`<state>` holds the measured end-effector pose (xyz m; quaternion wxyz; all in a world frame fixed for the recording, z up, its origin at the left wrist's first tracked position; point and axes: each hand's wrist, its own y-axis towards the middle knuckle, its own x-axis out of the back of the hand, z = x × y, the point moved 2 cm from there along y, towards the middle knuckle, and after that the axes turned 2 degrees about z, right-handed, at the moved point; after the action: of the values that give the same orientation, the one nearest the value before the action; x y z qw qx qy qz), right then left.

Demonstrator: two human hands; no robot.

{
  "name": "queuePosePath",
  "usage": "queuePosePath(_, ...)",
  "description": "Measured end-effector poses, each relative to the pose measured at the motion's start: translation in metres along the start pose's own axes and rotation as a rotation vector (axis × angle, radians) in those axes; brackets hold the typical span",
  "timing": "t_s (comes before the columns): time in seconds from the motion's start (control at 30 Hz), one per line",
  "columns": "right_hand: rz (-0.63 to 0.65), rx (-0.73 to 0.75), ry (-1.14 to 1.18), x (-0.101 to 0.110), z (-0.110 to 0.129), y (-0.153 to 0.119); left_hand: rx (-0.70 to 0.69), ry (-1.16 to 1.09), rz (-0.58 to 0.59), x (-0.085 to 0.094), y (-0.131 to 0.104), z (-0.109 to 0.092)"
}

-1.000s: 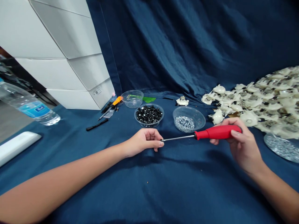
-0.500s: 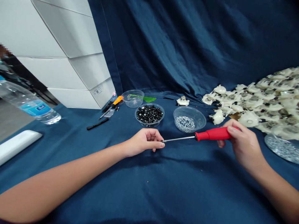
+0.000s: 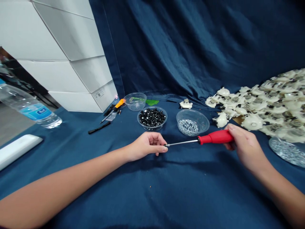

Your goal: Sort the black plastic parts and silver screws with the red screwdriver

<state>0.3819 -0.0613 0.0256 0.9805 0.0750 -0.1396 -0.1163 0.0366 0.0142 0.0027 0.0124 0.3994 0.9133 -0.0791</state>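
Note:
My right hand point(image 3: 245, 144) is closed round the rear of the red handle of a screwdriver point(image 3: 214, 137), which points left and lies nearly level. Its metal shaft ends at the fingertips of my left hand point(image 3: 145, 146), closed in a pinch. A small dark piece point(image 3: 165, 145) shows between thumb and forefinger there, mostly hidden by them; a tiny silver screw seems to sit at the driver's tip. Just behind the left hand stands a clear tub of small black parts point(image 3: 152, 117). A second clear tub holding silver screws point(image 3: 188, 126) stands behind the screwdriver shaft.
Cream plastic housings point(image 3: 254, 121) are heaped at the right, beside another container of screws point(image 3: 287, 151). One housing point(image 3: 186, 103) sits apart. A clear tub point(image 3: 135, 103), an orange-handled tool point(image 3: 119, 103), a water bottle point(image 3: 39, 111) and white boxes point(image 3: 78, 76) stand left.
My right hand has shifted its grip on the rear of the screwdriver handle, fingers now closer round it. My left hand keeps its pinch in the same place.

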Motion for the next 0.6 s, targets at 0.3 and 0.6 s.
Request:
queuePosePath(0.3, -0.041, 0.167, 0.071, 0.000, 0.007, -0.007, 0.001, -0.008, 0.001, 0.001, 0.000, 0.000)
queuePosePath(0.6, -0.058, 0.169, 0.292, -0.007, 0.010, -0.012, -0.002, -0.011, -0.007, -0.001, 0.001, -0.001)
